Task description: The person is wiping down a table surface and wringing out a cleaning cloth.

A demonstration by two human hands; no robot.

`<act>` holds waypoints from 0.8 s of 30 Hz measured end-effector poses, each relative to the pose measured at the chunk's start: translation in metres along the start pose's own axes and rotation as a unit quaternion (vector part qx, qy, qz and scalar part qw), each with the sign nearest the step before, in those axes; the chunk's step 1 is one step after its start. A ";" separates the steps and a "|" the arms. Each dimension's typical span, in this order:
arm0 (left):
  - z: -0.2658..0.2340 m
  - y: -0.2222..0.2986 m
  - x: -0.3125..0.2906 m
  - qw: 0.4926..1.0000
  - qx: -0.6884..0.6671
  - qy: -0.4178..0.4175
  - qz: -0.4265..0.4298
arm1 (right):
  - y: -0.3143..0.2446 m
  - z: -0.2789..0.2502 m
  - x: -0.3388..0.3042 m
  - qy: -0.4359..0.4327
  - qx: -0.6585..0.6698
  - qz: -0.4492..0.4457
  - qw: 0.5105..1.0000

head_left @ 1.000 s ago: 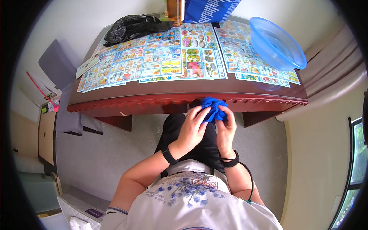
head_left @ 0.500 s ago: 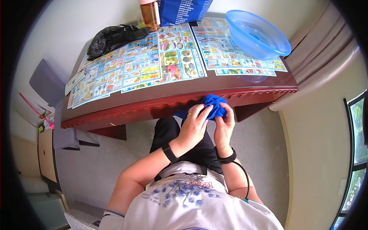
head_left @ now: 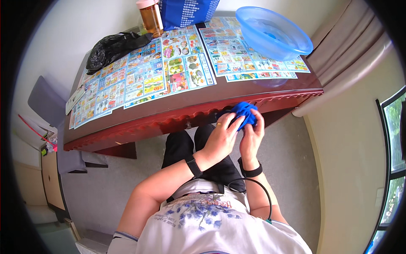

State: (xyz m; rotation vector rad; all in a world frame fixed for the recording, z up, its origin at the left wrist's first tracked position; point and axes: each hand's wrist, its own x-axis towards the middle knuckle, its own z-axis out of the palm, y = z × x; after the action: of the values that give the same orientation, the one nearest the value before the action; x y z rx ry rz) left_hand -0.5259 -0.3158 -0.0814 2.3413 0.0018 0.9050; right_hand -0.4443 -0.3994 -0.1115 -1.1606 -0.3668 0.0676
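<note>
A bunched blue cloth (head_left: 244, 111) is gathered between my two hands, just off the front edge of the dark red-brown table (head_left: 169, 106). My left hand (head_left: 220, 137) grips it from the left, the fingers curled over its near side. On the other side my right hand (head_left: 252, 137) pinches the cloth with thumb and fingers. Folds of the cloth stick up above the fingertips, and the part under my hands is hidden. Each wrist has a black band, and a black cable runs along my right forearm.
A translucent blue basin (head_left: 275, 34) stands at the table's right. Printed flyers (head_left: 148, 78) cover the tabletop. A black plastic bag (head_left: 112, 48), an amber jar (head_left: 151, 19) and a blue bag (head_left: 186, 12) stand farther back. A grey chair (head_left: 50, 101) is at left, a curtain (head_left: 338, 55) at right.
My hands and the blue cloth have shifted slightly to the right. The cloth's folds have changed shape a little. The table appears farther left in view.
</note>
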 end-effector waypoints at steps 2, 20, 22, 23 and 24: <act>0.002 0.008 0.011 1.000 -0.003 -0.002 0.010 | -0.019 0.004 0.006 0.010 0.004 -0.002 1.000; 0.042 0.007 0.031 0.995 -0.056 -0.081 0.032 | -0.008 -0.024 0.036 0.076 -0.006 -0.001 0.997; 0.051 -0.002 0.026 0.990 -0.044 -0.135 0.008 | 0.009 -0.035 0.034 0.077 0.004 0.032 0.997; 0.053 -0.004 0.022 0.990 -0.044 -0.134 0.007 | 0.014 -0.039 0.032 0.076 0.004 0.032 0.997; 0.055 -0.006 0.020 0.988 -0.042 -0.147 0.014 | 0.018 -0.044 0.031 0.091 0.038 0.079 0.992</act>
State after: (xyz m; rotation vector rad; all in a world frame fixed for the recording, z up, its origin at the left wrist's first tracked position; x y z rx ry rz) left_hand -0.4759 -0.3369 -0.1048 2.3781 -0.1861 0.5543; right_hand -0.3984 -0.4236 -0.1355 -1.1084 -0.1107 0.1121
